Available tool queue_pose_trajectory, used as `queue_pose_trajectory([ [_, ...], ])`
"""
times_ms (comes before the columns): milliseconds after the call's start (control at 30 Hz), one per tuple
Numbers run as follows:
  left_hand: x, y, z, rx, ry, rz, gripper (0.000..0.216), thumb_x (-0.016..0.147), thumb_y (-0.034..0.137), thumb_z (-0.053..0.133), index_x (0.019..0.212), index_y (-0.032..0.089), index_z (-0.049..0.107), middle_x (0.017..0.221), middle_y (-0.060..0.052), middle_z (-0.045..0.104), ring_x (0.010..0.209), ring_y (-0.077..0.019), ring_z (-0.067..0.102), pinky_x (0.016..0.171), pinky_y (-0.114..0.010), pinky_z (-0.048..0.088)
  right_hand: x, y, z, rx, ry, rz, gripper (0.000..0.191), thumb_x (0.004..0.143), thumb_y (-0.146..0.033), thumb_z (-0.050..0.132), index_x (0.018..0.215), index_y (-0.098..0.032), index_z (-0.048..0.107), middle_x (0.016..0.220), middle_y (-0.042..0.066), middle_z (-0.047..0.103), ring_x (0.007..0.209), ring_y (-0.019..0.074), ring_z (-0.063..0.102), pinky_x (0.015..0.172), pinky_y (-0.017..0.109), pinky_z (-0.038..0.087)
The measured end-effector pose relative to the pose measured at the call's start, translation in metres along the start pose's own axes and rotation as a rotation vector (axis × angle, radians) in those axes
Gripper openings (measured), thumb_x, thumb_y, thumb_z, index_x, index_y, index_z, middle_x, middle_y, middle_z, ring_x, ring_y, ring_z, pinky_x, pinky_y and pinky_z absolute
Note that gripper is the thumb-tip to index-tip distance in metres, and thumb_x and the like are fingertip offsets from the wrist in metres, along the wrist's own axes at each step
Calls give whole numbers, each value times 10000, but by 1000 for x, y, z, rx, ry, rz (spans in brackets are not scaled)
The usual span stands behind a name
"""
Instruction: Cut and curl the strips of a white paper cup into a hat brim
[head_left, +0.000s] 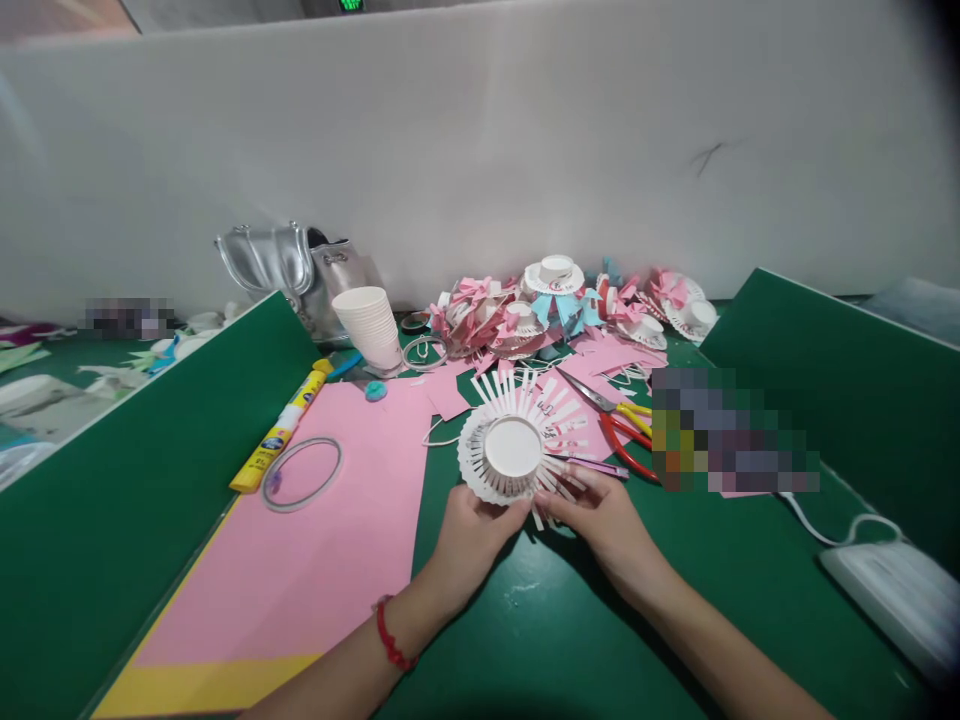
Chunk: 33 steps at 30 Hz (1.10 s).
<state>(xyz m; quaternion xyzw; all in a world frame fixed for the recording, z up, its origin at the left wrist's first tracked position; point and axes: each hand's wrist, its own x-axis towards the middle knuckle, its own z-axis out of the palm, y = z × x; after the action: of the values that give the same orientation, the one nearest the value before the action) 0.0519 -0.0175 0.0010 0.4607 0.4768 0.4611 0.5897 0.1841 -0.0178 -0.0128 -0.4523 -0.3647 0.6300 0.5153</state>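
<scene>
The left hand pinches the near edge of a fringed white paper cup between thumb and fingers; the right hand pinches strips at its near right. The cup is held above the green tabletop, base facing the camera, strips fanning outward. Tabletop shows between the forearms and on toward the white mask at right. Room is tighter beyond: scissors lie near the strips. A pink sheet's edge runs beside the left hand; green partitions bound both sides.
</scene>
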Motion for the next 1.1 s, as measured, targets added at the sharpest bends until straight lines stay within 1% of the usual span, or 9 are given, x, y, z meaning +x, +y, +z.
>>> queue_pose_trajectory([
  [133,0,-2,0,43,-28,31,234,634,188,638,849,95,651,871,-82,701,865,-218,619,766,-280,477,-6,1,3,-14,72,-48,242,538,-219,748,749,-138,663,740,38,684,705,178,599,680,285,470],
  [267,-1,-5,0,116,-18,59,173,627,177,634,777,94,656,829,-82,707,796,-212,630,713,-267,492,-11,3,4,-19,123,-60,242,558,-236,735,768,-139,664,752,54,688,725,199,601,660,295,474],
  [367,-2,-5,0,156,-9,59,138,625,179,633,731,95,658,803,-79,708,758,-207,629,682,-262,496,-13,4,4,-35,142,-58,240,567,-235,726,778,-142,662,717,46,686,690,194,600,613,285,478],
  [467,-1,-4,0,129,-33,46,159,637,193,631,756,92,664,805,-82,706,769,-214,628,693,-273,493,-14,5,4,-76,142,-78,204,568,-228,724,740,-139,658,686,41,680,655,185,597,585,274,480],
  [533,0,-3,-1,95,-39,34,182,639,194,635,787,94,669,826,-84,705,798,-219,626,717,-281,488,-14,5,5,-66,128,-101,206,572,-213,722,751,-143,649,727,41,683,688,183,606,618,269,489],
  [667,1,-3,-1,14,10,0,218,633,205,653,825,102,674,911,-85,696,857,-216,617,778,-294,471,-12,6,6,17,128,-72,286,563,-196,729,821,-160,612,789,29,687,709,158,627,648,249,507],
  [867,2,-3,0,-45,32,-26,257,617,210,673,850,100,674,947,-97,689,887,-234,610,808,-322,458,-11,1,2,21,152,-57,281,527,-227,752,752,-156,598,675,4,668,577,130,611,550,230,516],
  [1033,2,-3,0,-66,21,-23,235,600,214,683,807,102,679,931,-99,694,879,-238,612,808,-329,457,-12,-2,2,-51,150,-1,279,500,-285,760,688,-147,606,611,4,648,542,144,598,543,256,503],
  [1100,2,-3,0,-65,22,-25,240,595,214,685,807,102,679,915,-95,698,872,-236,614,802,-326,460,-12,0,2,-29,150,-5,303,489,-270,768,713,-153,599,637,3,652,569,137,600,564,242,498],
])
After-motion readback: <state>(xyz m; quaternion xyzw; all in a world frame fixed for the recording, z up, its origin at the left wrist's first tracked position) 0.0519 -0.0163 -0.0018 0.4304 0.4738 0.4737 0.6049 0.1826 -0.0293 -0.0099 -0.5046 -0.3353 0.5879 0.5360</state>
